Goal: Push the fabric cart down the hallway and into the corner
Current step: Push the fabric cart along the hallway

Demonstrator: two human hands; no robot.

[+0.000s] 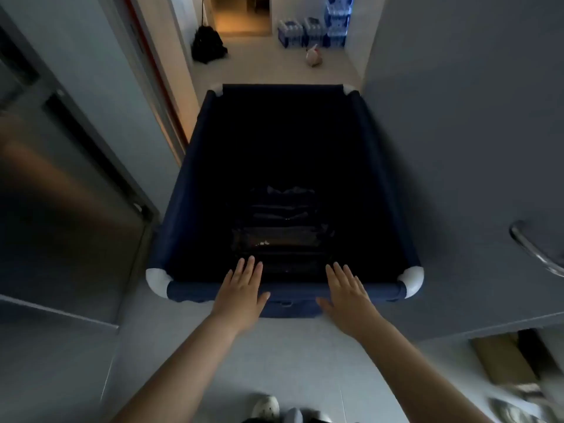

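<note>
A deep navy fabric cart [189, 166] with white corner joints fills the middle of the head view, standing in a narrow hallway. Dark folded items lie at its bottom. My left hand [242, 290] rests flat over the cart's near rim, fingers spread and pointing forward. My right hand [346, 293] lies flat on the same rim a little to the right, fingers also extended. Neither hand curls around the rim.
A grey door [70, 184] stands close on the left and a grey wall with a metal handle [531, 248] on the right. Ahead lie a black bag [209, 45], stacked water bottle packs [314, 32] and a small white object [314, 58] on the floor.
</note>
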